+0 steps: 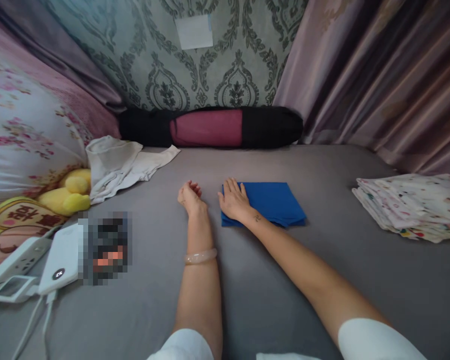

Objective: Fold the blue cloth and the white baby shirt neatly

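Observation:
My right hand [234, 200] lies flat on the left part of a folded blue cloth [272, 200], fingers stretched out and palm down. The cloth forms a flat, layered rectangle on the grey bed sheet [153, 280]. Just left of it, my left hand [190, 197] rests on the sheet with its fingers curled in, apart from the cloth. Nothing shows in that hand, though its palm is partly hidden. A pale bangle [201, 257] circles the left forearm.
At right lies a stack of patterned folded cloths [412, 205]. A crumpled white garment [116, 162], yellow plush toy [69, 192], power strip [15, 265] and white power bank [63, 257] with cables are at left. A black and pink long bag [206, 128] lies along the wall.

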Demonstrator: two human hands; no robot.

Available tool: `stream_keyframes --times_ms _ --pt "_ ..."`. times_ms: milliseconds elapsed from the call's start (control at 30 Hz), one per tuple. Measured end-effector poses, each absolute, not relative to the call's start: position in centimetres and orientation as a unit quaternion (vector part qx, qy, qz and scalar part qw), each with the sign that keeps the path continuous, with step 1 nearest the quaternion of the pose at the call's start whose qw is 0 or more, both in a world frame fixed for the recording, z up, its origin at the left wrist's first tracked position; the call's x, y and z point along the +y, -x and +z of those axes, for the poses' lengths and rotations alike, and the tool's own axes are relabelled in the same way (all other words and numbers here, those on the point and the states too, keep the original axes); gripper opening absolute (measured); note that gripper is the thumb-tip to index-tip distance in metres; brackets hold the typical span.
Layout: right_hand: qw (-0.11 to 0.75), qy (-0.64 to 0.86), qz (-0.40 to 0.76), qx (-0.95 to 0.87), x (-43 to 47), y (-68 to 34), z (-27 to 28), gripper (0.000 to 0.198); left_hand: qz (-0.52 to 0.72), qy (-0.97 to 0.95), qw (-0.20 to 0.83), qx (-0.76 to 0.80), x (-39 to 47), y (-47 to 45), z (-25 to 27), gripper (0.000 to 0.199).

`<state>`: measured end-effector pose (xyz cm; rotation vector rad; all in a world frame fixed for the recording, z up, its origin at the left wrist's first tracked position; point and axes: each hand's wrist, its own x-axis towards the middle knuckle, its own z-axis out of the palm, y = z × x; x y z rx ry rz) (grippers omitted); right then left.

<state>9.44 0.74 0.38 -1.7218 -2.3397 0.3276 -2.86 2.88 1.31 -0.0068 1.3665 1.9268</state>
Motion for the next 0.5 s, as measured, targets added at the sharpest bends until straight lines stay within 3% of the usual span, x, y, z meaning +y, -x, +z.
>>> stream_keyframes --times_ms 167,500 --pt "0.081 0.59 0.115 -0.795 1.3 -8.2 -0.4 0.061 0.757 0.014 0.375 0.534 2.8 3.4 1.2 0.009" --pt "0.121 0.578 0.095 -0.802 -0.6 -8.6 0.2 0.061 0.738 -0.022 0.371 0.563 3.3 3.5 0.4 0.014"
